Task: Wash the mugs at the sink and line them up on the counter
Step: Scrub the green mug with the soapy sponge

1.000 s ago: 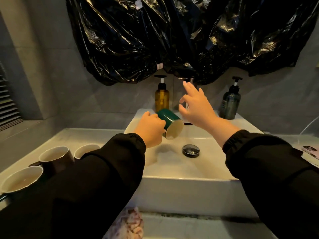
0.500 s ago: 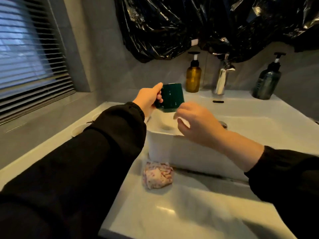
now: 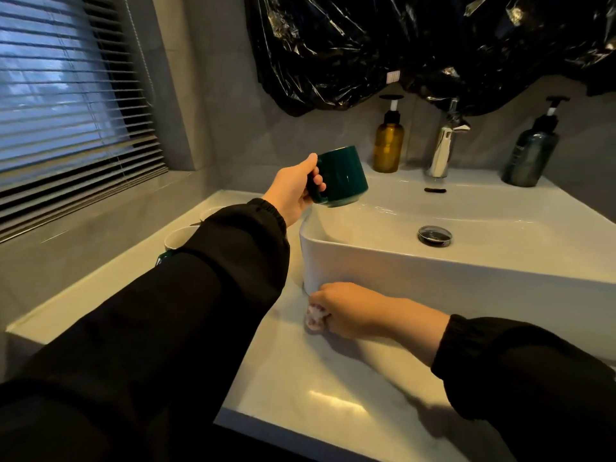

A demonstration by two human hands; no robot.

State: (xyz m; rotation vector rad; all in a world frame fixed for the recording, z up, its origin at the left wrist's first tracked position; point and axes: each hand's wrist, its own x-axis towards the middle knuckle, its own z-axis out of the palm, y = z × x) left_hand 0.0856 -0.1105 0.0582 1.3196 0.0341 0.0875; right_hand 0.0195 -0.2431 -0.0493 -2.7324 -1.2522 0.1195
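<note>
The sink is sitting on the counter, with the tap standing at its back edge between the left pump bottle and the right pump bottle, and the drain plug lying in the basin. The left hand is holding the mug in the air above the sink's left edge, while the near mug and the far mug are standing on the counter left of the sink, partly hidden behind the left sleeve. The right hand is gripping a cloth on the counter, just before the sink's front left corner, and a plastic sheet is hanging on the wall behind the tap
</note>
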